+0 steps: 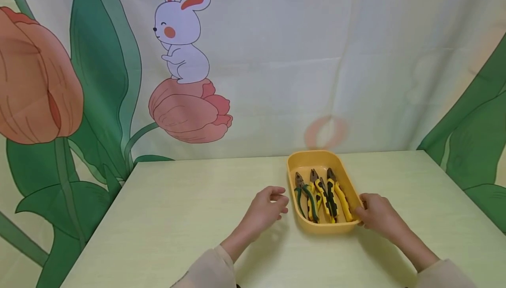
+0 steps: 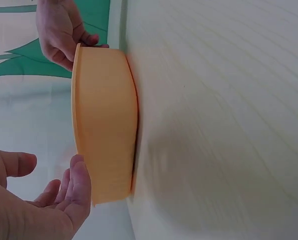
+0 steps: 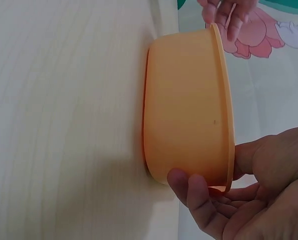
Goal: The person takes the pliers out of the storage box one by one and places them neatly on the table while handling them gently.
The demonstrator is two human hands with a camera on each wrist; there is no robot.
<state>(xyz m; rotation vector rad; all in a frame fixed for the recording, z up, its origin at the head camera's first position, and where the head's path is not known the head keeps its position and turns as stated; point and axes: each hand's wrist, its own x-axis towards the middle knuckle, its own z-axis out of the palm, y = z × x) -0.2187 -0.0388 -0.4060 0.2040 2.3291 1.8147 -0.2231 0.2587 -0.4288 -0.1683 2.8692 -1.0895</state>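
A yellow-orange plastic bin (image 1: 326,228) stands on the table, at its right half. Inside lie several pliers, among them a green-handled pair (image 1: 315,207) at the left and yellow-and-black-handled pliers (image 1: 331,200) toward the right. My right hand (image 1: 378,214) grips the bin's front right corner; in the right wrist view the thumb is over the rim and the fingers are below it against the bin's wall (image 3: 183,105). Beside the bin's left side, my left hand (image 1: 265,207) hovers with loosely bent fingers and holds nothing.
The pale wood-grain table (image 1: 170,226) extends to both sides of the bin. Behind it hangs a curtain (image 1: 272,59) printed with a rabbit, tulips and green leaves, close to the bin's far end.
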